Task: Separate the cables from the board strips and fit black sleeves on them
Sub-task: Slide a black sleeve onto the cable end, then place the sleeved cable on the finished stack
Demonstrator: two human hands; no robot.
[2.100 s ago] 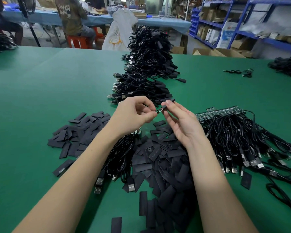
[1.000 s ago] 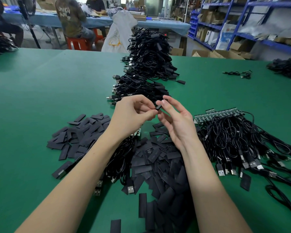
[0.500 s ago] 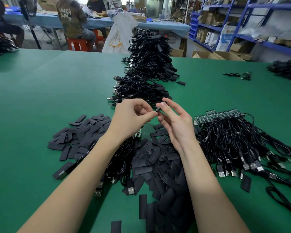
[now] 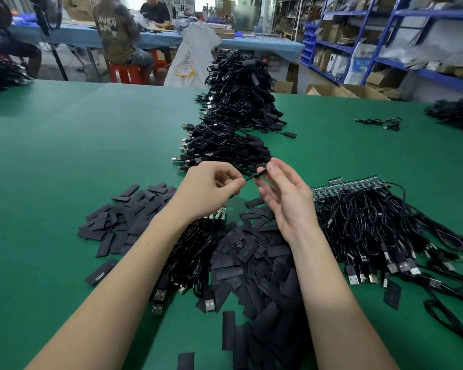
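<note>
My left hand (image 4: 211, 190) pinches a thin black cable (image 4: 249, 178) between thumb and forefinger above the table. My right hand (image 4: 284, 196) pinches a small black sleeve (image 4: 261, 172) at the cable's end, its other fingers spread. Below my hands lies a heap of flat black sleeves (image 4: 251, 257). Under my left wrist a bundle of black cables (image 4: 190, 257) hangs from a green board strip (image 4: 217, 212). To the right, another board strip (image 4: 353, 184) carries several cables (image 4: 385, 225) with USB plugs.
A long pile of finished cables (image 4: 233, 124) runs away from me down the green table (image 4: 64, 156). More sleeves (image 4: 129, 212) lie at the left. Loose cables (image 4: 380, 122) and a dark heap (image 4: 457, 113) sit far right. People sit at a blue table behind; shelves stand at the right.
My hands have drawn slightly apart, and a short stretch of cable now shows between them. The sleeve stays at my right fingertips.
</note>
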